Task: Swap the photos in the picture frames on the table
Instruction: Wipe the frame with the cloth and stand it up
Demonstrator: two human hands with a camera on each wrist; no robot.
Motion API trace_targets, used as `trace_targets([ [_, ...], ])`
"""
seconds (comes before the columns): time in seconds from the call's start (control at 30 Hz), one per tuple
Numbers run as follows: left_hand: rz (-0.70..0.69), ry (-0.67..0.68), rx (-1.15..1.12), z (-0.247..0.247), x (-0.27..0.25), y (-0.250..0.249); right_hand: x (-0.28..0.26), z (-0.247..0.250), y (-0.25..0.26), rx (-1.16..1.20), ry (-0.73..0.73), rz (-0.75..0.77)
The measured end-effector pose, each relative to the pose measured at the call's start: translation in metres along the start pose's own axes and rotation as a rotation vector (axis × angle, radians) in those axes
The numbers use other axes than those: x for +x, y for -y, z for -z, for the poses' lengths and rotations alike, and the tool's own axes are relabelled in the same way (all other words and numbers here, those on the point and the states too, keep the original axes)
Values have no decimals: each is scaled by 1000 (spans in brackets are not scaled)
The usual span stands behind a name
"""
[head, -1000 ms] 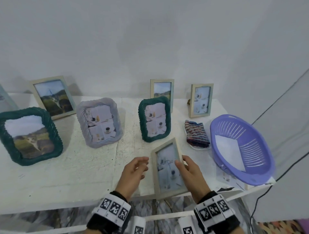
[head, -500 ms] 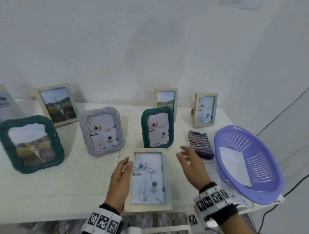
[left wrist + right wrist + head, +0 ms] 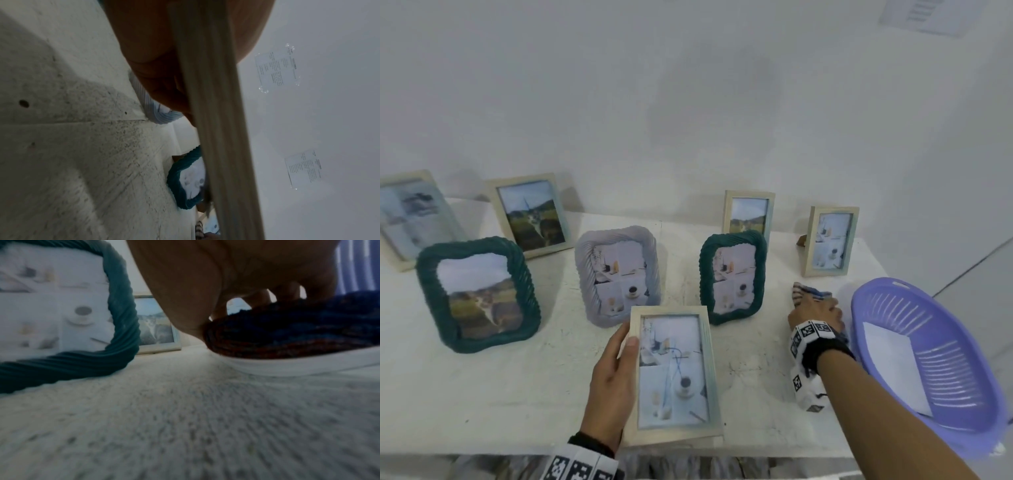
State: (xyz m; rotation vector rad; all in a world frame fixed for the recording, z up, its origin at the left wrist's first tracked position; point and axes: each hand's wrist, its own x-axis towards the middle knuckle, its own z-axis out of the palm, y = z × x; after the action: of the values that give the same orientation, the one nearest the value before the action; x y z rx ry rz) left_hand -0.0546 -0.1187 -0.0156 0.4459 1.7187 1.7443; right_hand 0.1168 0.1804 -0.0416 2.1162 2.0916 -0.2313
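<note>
Seven framed pictures stand on the rough white table (image 3: 517,394), beside an oval lilac plastic basket (image 3: 962,377) at its right end. Nearer the front edge, a pale wooden rectangular frame with a coffee-cup photo (image 3: 674,373) is face up, the left hand (image 3: 609,387) gripping its left edge, thumb over the rim. The right hand (image 3: 815,308) lies on a folded dark striped cloth (image 3: 298,331), fingers bent down onto it; whether they grip it, I cannot tell
</note>
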Motion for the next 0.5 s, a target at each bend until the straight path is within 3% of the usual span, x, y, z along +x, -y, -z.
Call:
trace_targets([
  [0.2,-49,-11,-35,11,7,-2,11,-2,-1,14,-32,55],
  [0.3,-68,0,-37,12,9,-5,3,2,-1,133,-81,120],
  [0.5,-112,47,-17,14,11,-10,-83,14,1,508,-351,355],
])
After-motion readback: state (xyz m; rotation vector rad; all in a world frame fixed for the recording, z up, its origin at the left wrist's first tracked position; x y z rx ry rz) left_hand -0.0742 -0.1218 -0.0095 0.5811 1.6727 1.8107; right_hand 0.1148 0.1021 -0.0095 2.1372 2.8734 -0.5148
